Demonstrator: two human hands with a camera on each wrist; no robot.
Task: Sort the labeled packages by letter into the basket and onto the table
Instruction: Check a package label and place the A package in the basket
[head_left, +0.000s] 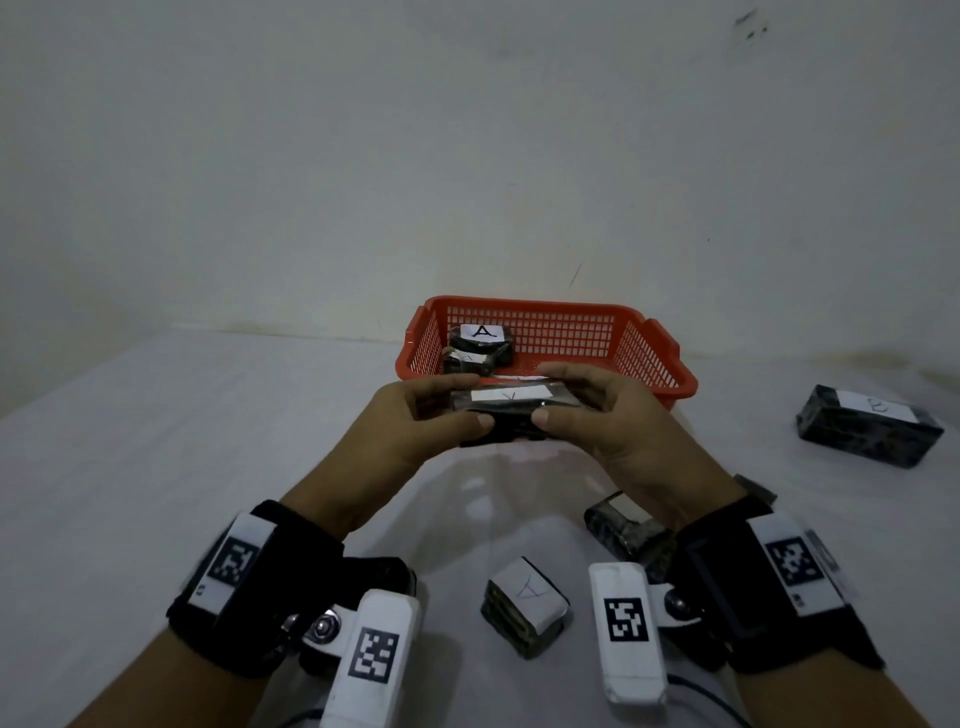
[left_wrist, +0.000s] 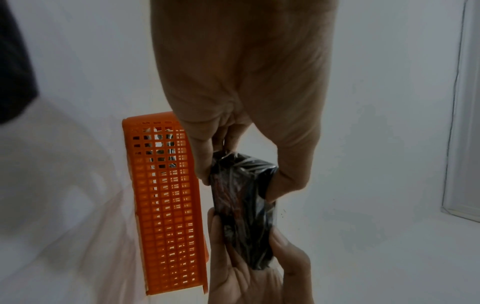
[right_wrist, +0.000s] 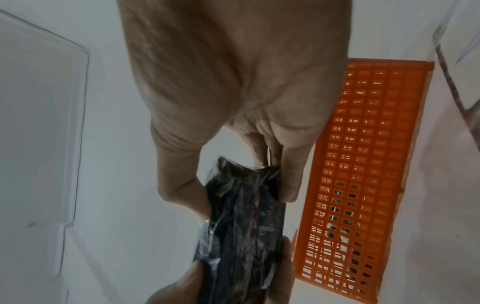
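Both hands hold one dark, plastic-wrapped package (head_left: 511, 396) just in front of the red basket (head_left: 545, 304), above the table. My left hand (head_left: 460, 406) pinches its left end, thumb near side and fingers far side. My right hand (head_left: 556, 396) pinches the right end the same way. Its white label faces up; the letter is too faint to read. In the left wrist view the left hand (left_wrist: 244, 174) grips the package (left_wrist: 244, 205) beside the basket (left_wrist: 166, 205). The right wrist view shows the right hand (right_wrist: 237, 191) on the package (right_wrist: 241, 226).
Inside the basket lie dark packages, one labelled A (head_left: 480, 332). A small package marked A (head_left: 524, 605) lies on the white table between my wrists. Another package (head_left: 623, 525) lies partly under my right wrist. A larger one marked B (head_left: 870, 423) sits at the far right.
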